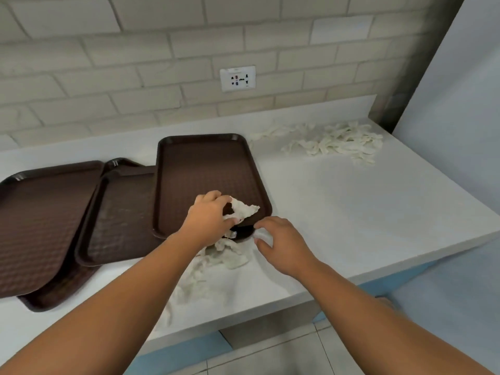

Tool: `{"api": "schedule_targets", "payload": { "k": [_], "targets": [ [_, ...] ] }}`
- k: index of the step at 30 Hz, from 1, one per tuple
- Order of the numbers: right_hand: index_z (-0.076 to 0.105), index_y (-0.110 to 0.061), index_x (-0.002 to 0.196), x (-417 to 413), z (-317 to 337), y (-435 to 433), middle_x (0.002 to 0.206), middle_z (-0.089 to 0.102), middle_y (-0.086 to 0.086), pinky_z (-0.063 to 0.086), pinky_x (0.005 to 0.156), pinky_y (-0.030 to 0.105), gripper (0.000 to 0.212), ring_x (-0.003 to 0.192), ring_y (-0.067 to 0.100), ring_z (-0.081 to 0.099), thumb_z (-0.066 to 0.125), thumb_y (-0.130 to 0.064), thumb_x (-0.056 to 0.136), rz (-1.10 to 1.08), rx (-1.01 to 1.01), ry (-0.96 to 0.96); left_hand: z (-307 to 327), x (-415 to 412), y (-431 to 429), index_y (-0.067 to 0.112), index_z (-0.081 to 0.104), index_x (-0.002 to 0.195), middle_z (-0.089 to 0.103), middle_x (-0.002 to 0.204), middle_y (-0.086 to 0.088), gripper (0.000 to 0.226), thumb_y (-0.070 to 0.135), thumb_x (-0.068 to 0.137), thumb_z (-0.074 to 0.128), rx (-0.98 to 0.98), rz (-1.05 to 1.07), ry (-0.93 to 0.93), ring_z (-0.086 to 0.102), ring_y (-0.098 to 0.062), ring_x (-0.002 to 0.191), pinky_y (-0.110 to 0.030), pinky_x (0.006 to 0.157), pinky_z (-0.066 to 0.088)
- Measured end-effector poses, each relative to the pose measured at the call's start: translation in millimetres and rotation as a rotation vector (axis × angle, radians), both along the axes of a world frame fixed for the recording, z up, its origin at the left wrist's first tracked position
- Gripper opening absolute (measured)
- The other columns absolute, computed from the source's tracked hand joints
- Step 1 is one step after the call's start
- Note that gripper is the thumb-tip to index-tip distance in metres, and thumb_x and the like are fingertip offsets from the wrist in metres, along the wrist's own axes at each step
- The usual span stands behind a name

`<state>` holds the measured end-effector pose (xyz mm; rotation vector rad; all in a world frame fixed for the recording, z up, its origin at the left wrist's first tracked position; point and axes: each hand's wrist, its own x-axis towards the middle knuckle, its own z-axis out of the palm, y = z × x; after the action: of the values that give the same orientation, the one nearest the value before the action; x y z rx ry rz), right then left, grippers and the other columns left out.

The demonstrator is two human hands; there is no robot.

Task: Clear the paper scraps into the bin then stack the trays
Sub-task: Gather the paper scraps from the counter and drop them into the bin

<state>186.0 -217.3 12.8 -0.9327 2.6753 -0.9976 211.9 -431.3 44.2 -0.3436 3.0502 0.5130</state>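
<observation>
Several brown trays lie on the white counter; the rightmost tray [205, 169] lies lengthwise, with others [40, 220] overlapping to its left. My left hand [211, 217] grips a crumpled white paper scrap [244, 209] at that tray's near right corner. My right hand [281, 240] pinches a small white scrap [263, 235] just off the tray's corner. More scraps [216, 261] lie on the counter beneath my left forearm, and a larger heap [338, 142] sits at the back right. No bin is in view.
The counter [351, 212] ends in a front edge near me and a right edge by a pale wall. A brick wall with a socket [238, 78] stands behind. Tiled floor shows below.
</observation>
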Motion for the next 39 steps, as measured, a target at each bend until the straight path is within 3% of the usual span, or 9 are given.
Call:
{"api": "schedule_targets", "payload": {
  "k": [4, 10, 14, 17, 21, 27, 31, 35, 39],
  "targets": [
    [0.064, -0.022, 0.12, 5.9, -9.7, -33.8, 0.118, 0.06, -0.008, 0.044, 0.093, 0.023, 0.031, 0.11, 0.012, 0.051, 0.061, -0.029, 0.09, -0.079, -0.009, 0.057, -16.6, -14.0, -31.5, 0.03, 0.038, 0.147, 0.035, 0.154, -0.001, 0.068, 0.055, 0.089, 0.061, -0.057, -0.079, -0.117, 0.033, -0.029, 0.138, -0.047, 0.111, 0.036],
    [0.067, -0.022, 0.1, 27.3, -23.7, -56.0, 0.097, 0.063, -0.008, 0.051, 0.078, 0.031, 0.017, 0.091, 0.013, 0.057, 0.061, -0.032, 0.087, -0.137, -0.003, 0.109, -18.1, -24.3, -40.6, 0.025, 0.047, 0.14, 0.054, 0.133, -0.003, 0.051, 0.028, 0.092, 0.066, -0.021, -0.189, -0.091, 0.053, -0.025, 0.119, -0.036, 0.098, 0.044],
    [0.061, -0.029, 0.109, 40.8, -31.4, -59.0, 0.107, 0.055, -0.015, 0.047, 0.083, 0.025, 0.057, 0.096, 0.007, 0.051, 0.069, -0.069, 0.069, -0.142, 0.106, 0.03, -15.7, -22.7, -49.8, 0.023, 0.052, 0.131, 0.063, 0.116, -0.006, 0.041, 0.008, 0.093, 0.056, -0.059, -0.215, -0.069, 0.062, -0.026, 0.103, -0.036, 0.085, 0.052],
    [0.055, -0.029, 0.124, 47.8, -32.3, -60.3, 0.119, 0.052, -0.013, 0.044, 0.093, 0.027, 0.075, 0.108, 0.009, 0.047, 0.071, -0.072, 0.064, -0.115, 0.163, -0.006, -10.3, -18.2, -52.9, 0.016, 0.038, 0.146, 0.054, 0.132, -0.012, 0.051, 0.006, 0.097, 0.048, 0.015, -0.167, -0.057, 0.058, -0.03, 0.114, -0.039, 0.094, 0.05],
    [0.057, -0.023, 0.129, 50.7, -35.9, -61.8, 0.122, 0.058, -0.004, 0.043, 0.095, 0.028, 0.05, 0.112, 0.017, 0.051, 0.068, -0.045, 0.086, -0.085, 0.217, 0.031, -0.2, -9.3, -59.3, 0.002, 0.055, 0.115, 0.054, 0.116, -0.011, 0.025, 0.012, 0.102, 0.037, 0.078, -0.081, -0.014, 0.056, -0.027, 0.099, -0.034, 0.083, 0.046],
    [0.064, -0.012, 0.121, 54.7, -31.0, -56.9, 0.11, 0.059, 0.004, 0.045, 0.083, 0.025, 0.027, 0.095, 0.021, 0.059, 0.048, -0.019, 0.1, -0.109, 0.209, 0.052, 7.4, 3.5, -65.8, 0.013, 0.05, 0.077, 0.056, 0.082, -0.004, 0.04, 0.042, 0.102, 0.038, 0.373, 0.075, 0.101, 0.05, -0.015, 0.07, -0.03, 0.059, 0.036],
    [0.06, -0.011, 0.109, 51.2, -12.0, -52.6, 0.099, 0.057, 0.002, 0.041, 0.073, 0.023, 0.021, 0.083, 0.015, 0.056, 0.041, -0.016, 0.102, -0.218, 0.047, 0.008, 16.5, 7.4, -58.3, 0.011, 0.059, 0.082, 0.06, 0.076, 0.003, 0.053, 0.054, 0.102, 0.035, 0.429, 0.081, 0.172, 0.057, -0.01, 0.073, -0.024, 0.063, 0.039],
    [0.054, -0.016, 0.11, 43.7, 2.6, -42.3, 0.093, 0.063, 0.001, 0.049, 0.072, 0.03, 0.018, 0.081, 0.016, 0.06, 0.038, -0.019, 0.103, -0.297, -0.066, -0.06, 19.8, 0.8, -48.4, 0.011, 0.053, 0.097, 0.059, 0.082, 0.003, 0.04, 0.048, 0.102, 0.04, 0.457, 0.106, 0.127, 0.055, -0.009, 0.074, -0.023, 0.059, 0.038],
    [0.043, -0.022, 0.107, 35.6, 11.1, -27.6, 0.09, 0.058, -0.005, 0.045, 0.063, 0.019, 0.006, 0.076, 0.009, 0.058, 0.039, -0.027, 0.104, -0.352, -0.061, -0.122, 18.5, -8.0, -41.5, 0.01, 0.048, 0.111, 0.055, 0.088, 0.001, 0.037, 0.046, 0.102, 0.043, 0.466, 0.083, 0.065, 0.053, -0.01, 0.075, -0.025, 0.06, 0.039]
  ]
}}
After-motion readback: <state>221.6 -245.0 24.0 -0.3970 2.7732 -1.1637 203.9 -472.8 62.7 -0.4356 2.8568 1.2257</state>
